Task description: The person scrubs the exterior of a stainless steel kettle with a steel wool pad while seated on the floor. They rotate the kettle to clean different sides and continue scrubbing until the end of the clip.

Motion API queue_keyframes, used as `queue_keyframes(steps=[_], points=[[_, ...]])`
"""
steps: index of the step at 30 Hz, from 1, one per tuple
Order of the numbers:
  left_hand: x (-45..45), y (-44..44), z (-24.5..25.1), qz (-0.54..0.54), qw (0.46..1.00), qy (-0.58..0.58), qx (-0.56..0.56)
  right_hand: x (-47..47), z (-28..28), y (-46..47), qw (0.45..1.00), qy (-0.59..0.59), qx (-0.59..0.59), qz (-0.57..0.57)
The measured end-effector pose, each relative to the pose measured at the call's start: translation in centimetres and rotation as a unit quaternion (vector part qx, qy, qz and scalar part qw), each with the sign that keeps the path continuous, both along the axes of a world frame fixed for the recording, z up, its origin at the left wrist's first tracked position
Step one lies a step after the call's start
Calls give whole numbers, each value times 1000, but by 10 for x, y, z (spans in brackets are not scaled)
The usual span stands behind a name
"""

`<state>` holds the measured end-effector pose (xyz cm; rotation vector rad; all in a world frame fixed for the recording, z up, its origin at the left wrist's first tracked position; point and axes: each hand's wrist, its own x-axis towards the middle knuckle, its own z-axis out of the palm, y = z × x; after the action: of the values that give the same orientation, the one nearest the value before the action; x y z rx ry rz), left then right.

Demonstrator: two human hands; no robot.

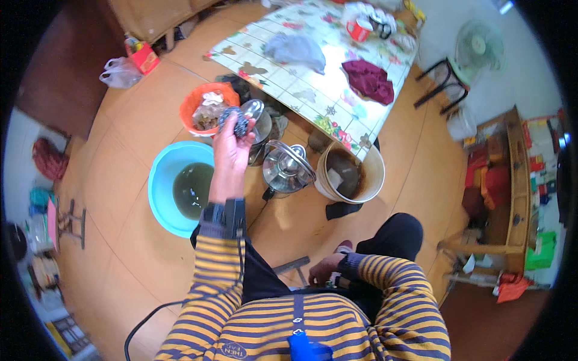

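Note:
My left hand [232, 151] is raised with a steel wool scrubber [234, 122] held in its fingers. Just beyond it are an orange-red bin [187, 106] holding waste and a clear lid or vessel with a metal top [253, 108]. Below and left of that hand stands a light blue basin [161, 205] with murky water in it. A glass kettle [287, 173] with a curved handle sits on the floor in front of me. To its right is a whitish bucket [380, 169] of dark brown liquid. My right hand [325, 270] rests low near my leg, with its fingers partly hidden.
A table with a patterned cloth [302, 85] stands ahead, bearing a maroon cloth [369, 82], a grey plastic bag [293, 48] and a red mug [359, 30]. A stool [445, 85] and fan are beyond it. A wooden desk [518, 189] stands at the right, and a dark cable [140, 325] runs lower left.

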<state>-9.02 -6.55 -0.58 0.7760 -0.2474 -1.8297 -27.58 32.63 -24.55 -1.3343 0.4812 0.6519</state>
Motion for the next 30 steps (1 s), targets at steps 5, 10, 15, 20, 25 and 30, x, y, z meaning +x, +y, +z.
queue_keyframes(steps=[5,10,15,20,25,30], points=[[24,16,2,56,998,28,-7,10,15,-20,988,-102,-110,44],[37,32,34,69,995,68,-32,43,64,-18,984,19,-165,66],[11,29,34,58,996,69,14,33,66,-25,988,-52,-145,-21],[-5,18,11,-15,998,57,-9,32,36,-22,984,-177,-24,-9],[-13,2,6,-40,998,51,22,35,33,-4,996,-38,38,-75],[-26,-24,22,15,1000,-10,-8,-5,56,-22,988,-6,116,-103]])
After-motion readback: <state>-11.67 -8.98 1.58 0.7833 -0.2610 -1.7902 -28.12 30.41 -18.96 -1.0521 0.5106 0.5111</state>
